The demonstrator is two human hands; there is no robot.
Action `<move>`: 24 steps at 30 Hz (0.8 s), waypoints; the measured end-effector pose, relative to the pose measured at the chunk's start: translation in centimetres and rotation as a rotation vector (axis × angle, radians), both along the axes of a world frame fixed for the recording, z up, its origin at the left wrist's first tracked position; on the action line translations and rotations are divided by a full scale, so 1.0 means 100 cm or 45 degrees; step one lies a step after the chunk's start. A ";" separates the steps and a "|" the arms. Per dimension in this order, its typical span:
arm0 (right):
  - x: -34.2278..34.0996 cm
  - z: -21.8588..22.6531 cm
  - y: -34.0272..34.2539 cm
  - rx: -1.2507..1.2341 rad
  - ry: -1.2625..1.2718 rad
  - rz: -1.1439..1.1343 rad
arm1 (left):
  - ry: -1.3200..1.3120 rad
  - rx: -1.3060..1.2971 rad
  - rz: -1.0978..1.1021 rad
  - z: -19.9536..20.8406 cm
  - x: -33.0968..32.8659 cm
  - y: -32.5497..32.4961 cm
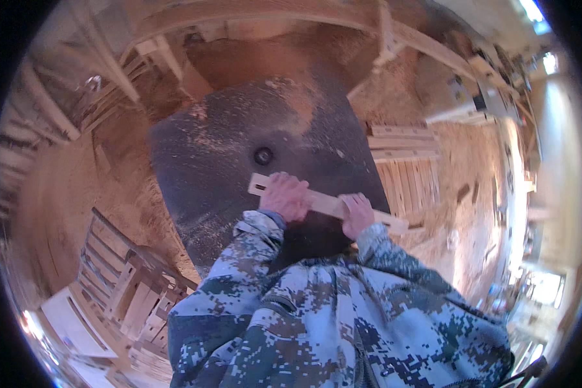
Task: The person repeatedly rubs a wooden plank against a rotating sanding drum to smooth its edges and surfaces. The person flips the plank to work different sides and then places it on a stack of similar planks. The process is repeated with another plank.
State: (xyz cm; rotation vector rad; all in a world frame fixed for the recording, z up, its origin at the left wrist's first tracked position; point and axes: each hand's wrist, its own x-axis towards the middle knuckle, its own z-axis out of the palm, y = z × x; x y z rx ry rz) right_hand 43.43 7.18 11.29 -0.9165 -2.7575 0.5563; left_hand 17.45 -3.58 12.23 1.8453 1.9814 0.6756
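A pale wooden slat [326, 204] with a slot cut near its left end lies slantwise across the near part of a dark machine table [200, 168]. My left hand [287, 196] is closed over the slat close to its slotted end. Farther right along the slat, my right hand [357, 215] grips it, the fingers over its top. A round dark spindle [263, 155] stands up from the table just beyond the slat's left end, apart from it. Wood dust and chips are scattered over the tabletop.
To the right of the table sits a stack of wooden pieces [404, 178]. A metal-framed rack or cart [110, 258] with wooden parts [139, 301] stands at the lower left. Timber beams [271, 14] run along the far side, and sawdust covers the floor [465, 168].
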 end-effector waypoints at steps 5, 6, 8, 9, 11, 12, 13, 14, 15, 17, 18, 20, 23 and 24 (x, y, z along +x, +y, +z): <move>0.009 0.001 -0.016 -0.092 -0.046 0.038 | -0.044 0.042 -0.072 0.016 0.012 -0.037; 0.012 0.002 -0.019 -0.099 -0.087 0.057 | -0.009 -0.018 -0.059 0.017 0.019 -0.044; 0.019 0.006 -0.021 -0.087 -0.090 0.106 | 0.052 -0.027 -0.043 0.017 0.034 -0.060; 0.022 0.007 -0.021 -0.096 -0.095 0.133 | 0.085 -0.027 -0.043 0.015 0.041 -0.066; 0.024 0.011 -0.019 -0.130 -0.109 0.207 | 0.144 -0.071 -0.017 0.009 0.053 -0.077; 0.022 0.011 -0.018 -0.123 -0.133 0.263 | 0.180 -0.083 -0.004 0.006 0.059 -0.083; 0.021 0.012 -0.017 -0.138 -0.221 0.282 | 0.227 -0.103 0.020 0.003 0.062 -0.089; 0.018 0.011 -0.016 -0.143 -0.235 0.315 | 0.284 -0.188 0.051 0.001 0.064 -0.093; 0.016 0.010 -0.015 -0.141 -0.290 0.333 | 0.266 -0.129 0.051 -0.002 0.065 -0.096; 0.012 0.004 -0.015 -0.148 -0.316 0.367 | 0.239 -0.140 0.045 -0.006 0.065 -0.100; 0.013 0.001 -0.013 -0.134 -0.260 0.409 | 0.251 -0.202 0.048 -0.006 0.066 -0.100; 0.019 -0.006 -0.008 -0.141 -0.185 0.498 | 0.273 -0.314 0.065 -0.007 0.067 -0.099; 0.040 -0.008 0.003 -0.057 -0.008 0.400 | 0.256 -0.367 0.128 -0.002 0.069 -0.099; 0.049 -0.008 0.012 -0.047 -0.059 0.351 | 0.228 -0.339 0.112 -0.003 0.069 -0.097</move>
